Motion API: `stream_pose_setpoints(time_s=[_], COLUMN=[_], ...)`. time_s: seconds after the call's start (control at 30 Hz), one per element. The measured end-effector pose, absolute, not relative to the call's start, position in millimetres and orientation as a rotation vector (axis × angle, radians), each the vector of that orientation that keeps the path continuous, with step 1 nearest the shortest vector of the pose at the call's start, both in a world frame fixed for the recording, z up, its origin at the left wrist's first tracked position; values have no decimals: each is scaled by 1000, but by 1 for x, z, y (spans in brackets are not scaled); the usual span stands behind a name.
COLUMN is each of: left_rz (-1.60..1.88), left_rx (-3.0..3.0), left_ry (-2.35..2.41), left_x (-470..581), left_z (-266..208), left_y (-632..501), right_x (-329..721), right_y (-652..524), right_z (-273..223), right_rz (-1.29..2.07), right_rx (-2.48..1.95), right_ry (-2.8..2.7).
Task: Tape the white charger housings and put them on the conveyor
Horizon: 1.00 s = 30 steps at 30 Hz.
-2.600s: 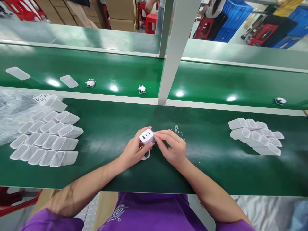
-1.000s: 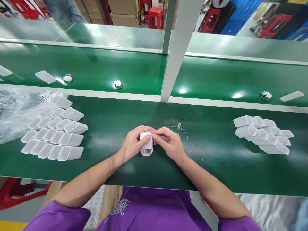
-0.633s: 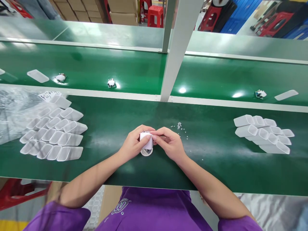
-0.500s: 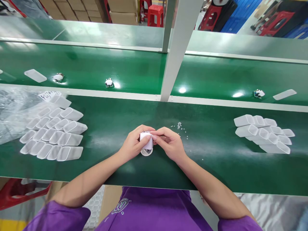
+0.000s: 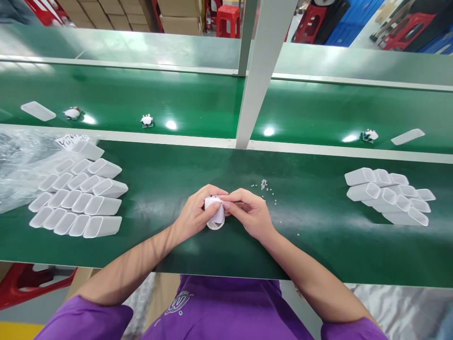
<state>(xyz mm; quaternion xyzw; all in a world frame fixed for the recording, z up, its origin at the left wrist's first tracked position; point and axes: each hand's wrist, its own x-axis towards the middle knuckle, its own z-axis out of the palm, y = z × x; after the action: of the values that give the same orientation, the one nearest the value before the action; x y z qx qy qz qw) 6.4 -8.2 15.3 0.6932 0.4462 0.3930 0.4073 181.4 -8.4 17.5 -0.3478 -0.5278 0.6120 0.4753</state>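
Note:
My left hand (image 5: 191, 210) is closed around a small white plastic part (image 5: 217, 215) at the middle of the bench, thumb across its face. A round white rim (image 5: 214, 228) shows just below that part; whether the two are joined I cannot tell. My right hand (image 5: 252, 213) pinches at the part's upper right edge, its thumb and forefinger pressed together. Anything between those fingertips is too small or hidden to name. Beyond the right hand lies a loose scatter of tiny clear pieces (image 5: 264, 183).
White sleeve-like housings (image 5: 102, 205) lie in rows at left, beside a clear plastic bag (image 5: 24, 170). More housings (image 5: 364, 192) are stacked at right. Behind a metal rail, a green belt (image 5: 198, 104) carries small white-topped components (image 5: 146, 121). A white post (image 5: 262, 66) rises at centre.
The components and white pieces on the belt have shifted left. Both hands stay at the white part, which has tipped slightly in the left hand.

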Motion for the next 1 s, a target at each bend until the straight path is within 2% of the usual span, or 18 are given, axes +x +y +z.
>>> stream_pose_setpoints(time_s=[1.0], left_rz=[966], left_rx=[1808], left_ry=[1172], left_x=[8], left_z=[15], left_y=[-9], right_x=[182], right_y=[-10], right_z=[19], right_rz=[1398], right_rx=[-925], right_ry=[-1430])
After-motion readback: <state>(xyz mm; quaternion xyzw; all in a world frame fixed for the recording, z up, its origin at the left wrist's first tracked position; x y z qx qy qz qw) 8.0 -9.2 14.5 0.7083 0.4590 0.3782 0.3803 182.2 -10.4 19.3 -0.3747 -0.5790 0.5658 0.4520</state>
